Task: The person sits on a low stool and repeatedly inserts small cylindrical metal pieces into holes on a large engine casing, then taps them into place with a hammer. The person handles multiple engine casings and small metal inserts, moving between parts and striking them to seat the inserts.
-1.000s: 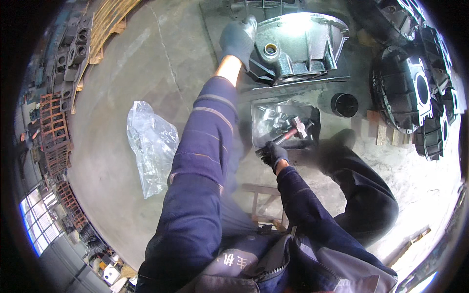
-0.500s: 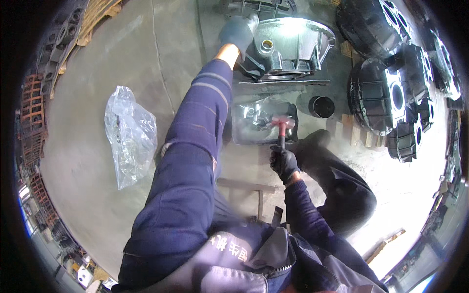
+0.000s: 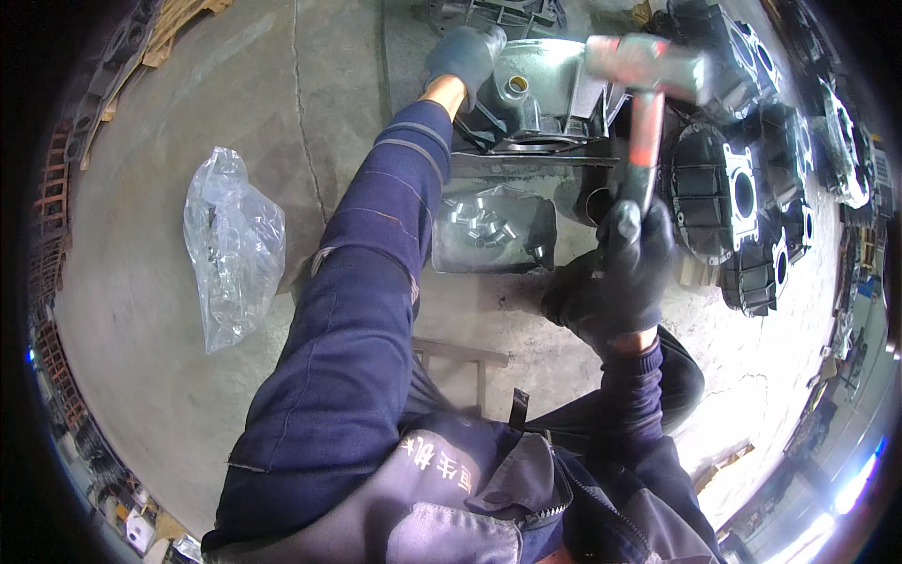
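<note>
My right hand [image 3: 634, 268], in a dark glove, is wrapped round the black grip of a hammer [image 3: 646, 127] with a red-and-grey head. The hammer is raised, and its blurred head covers the right part of a large dark cast-metal housing [image 3: 554, 94]. A yellowish ring sits in a round boss on the housing's near left side. At the housing's left edge, my left hand [image 3: 462, 56], gloved in grey, is closed over the rim; its fingertips are partly hidden. Below the housing lies a shallow tray [image 3: 451, 258] holding several short silver metal sleeves [image 3: 484, 226].
A clear plastic bag [image 3: 233, 254] lies on the floor to the left. Several black castings [image 3: 709, 188] stand stacked at the right. A dark round can [image 3: 592, 202] is beside the tray, partly hidden by the hammer. Another casting [image 3: 503, 14] is at the far edge.
My right hand has lifted the hammer up and to the right, from over the tray to in front of the housing's right side. My left hand stays at the housing's rim.
</note>
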`<state>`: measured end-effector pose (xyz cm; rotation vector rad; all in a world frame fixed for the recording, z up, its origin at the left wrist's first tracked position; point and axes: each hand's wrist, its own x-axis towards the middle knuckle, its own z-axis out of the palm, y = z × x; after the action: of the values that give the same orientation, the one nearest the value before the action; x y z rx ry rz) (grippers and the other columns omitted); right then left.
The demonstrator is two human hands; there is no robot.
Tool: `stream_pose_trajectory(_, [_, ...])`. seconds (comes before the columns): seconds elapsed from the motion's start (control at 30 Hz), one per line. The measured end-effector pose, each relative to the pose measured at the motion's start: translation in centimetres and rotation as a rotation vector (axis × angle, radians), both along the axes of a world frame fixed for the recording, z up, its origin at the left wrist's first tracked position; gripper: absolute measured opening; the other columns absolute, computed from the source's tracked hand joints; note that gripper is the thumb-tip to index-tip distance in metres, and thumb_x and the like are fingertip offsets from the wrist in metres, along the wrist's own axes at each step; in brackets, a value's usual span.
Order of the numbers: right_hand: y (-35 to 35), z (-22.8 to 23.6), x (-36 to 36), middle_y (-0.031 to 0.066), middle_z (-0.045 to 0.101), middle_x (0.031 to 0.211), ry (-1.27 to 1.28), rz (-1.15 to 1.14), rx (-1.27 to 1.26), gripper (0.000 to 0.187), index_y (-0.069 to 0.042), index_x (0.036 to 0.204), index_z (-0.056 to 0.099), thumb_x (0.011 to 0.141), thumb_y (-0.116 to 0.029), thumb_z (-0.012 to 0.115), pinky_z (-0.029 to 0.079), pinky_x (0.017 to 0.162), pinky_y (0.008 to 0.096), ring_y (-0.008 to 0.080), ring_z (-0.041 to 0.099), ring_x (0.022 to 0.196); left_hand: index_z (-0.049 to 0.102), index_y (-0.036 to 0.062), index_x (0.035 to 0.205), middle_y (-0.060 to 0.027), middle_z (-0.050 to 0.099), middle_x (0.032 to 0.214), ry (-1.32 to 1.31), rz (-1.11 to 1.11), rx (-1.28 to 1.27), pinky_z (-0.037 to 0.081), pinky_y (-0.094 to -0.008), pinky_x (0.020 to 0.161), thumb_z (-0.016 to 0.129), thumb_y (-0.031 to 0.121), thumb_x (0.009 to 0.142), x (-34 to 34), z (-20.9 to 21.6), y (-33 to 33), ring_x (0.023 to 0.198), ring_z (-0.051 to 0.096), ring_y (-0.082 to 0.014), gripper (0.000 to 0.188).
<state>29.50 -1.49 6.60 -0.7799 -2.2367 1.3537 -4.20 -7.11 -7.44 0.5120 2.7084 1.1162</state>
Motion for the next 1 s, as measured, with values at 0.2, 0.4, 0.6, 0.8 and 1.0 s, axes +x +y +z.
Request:
stream_pose_trajectory(0.2, [0.7, -2.6, -4.5, 0.0284, 0.069, 0.083, -0.41, 0.09, 0.34, 0.035, -0.004, 0.112, 0.061, 0.1, -0.037, 0.063, 0.052, 0.069, 0.0535, 0.0505, 0.067, 0.084, 0.076, 0.0034, 0.108, -0.0259, 0.071, 0.114, -0.068, -0.037, -0.03, 0.052, -0.0504, 0.096, 0.05, 0.052, 0.097, 0.0, 0.0, 0.0, 0.112, 0.068, -0.0416, 0.057])
stream_pose_trajectory(0.4, [2.5, -2.6, -5.5, 0.0262, 0.069, 0.079, -0.457, 0.174, 0.358, 0.037, -0.006, 0.103, 0.064, 0.099, -0.044, 0.063, 0.053, 0.068, 0.0539, 0.0491, 0.068, 0.079, 0.076, 0.0016, 0.106, -0.0267, 0.07, 0.112, -0.085, 0.0, -0.008, 0.052, -0.0505, 0.095, 0.048, 0.054, 0.097, 0.1, 0.0, 0.0, 0.108, 0.068, -0.0447, 0.06])
stream_pose_trajectory(0.6, [2.0, -0.6, -4.1, 0.0261, 0.066, 0.075, -0.115, 0.022, 0.348, 0.039, -0.003, 0.094, 0.06, 0.099, -0.041, 0.067, 0.054, 0.064, 0.0465, 0.0479, 0.068, 0.076, 0.075, 0.0014, 0.111, -0.026, 0.071, 0.115, -0.049, -0.055, -0.052, 0.052, -0.0503, 0.096, 0.048, 0.055, 0.098, 0.2, 0.3, 0.0, 0.111, 0.068, -0.0434, 0.061])
stream_pose_trajectory(0.8, [3.2, -3.2, -5.4, 0.0281, 0.07, 0.084, -0.507, 0.158, 0.42, 0.039, -0.007, 0.107, 0.065, 0.095, -0.045, 0.066, 0.054, 0.073, 0.0558, 0.0495, 0.069, 0.084, 0.074, -0.0014, 0.109, -0.031, 0.069, 0.107, 0.082, -0.12, -0.088, 0.052, -0.0529, 0.091, 0.052, 0.056, 0.097, -0.4, -0.1, 0.0, 0.104, 0.068, -0.0488, 0.062])
stream_pose_trajectory(1.0, [3.0, 0.1, -3.9, 0.0203, 0.067, 0.072, -0.19, 0.075, 0.347, 0.038, -0.003, 0.097, 0.064, 0.097, -0.04, 0.071, 0.054, 0.062, 0.0422, 0.038, 0.07, 0.067, 0.075, -0.0006, 0.106, -0.0302, 0.069, 0.11, -0.03, -0.029, 0.036, 0.052, -0.0527, 0.091, 0.05, 0.052, 0.099, 0.1, -1.0, 0.2, 0.104, 0.067, -0.0486, 0.059])
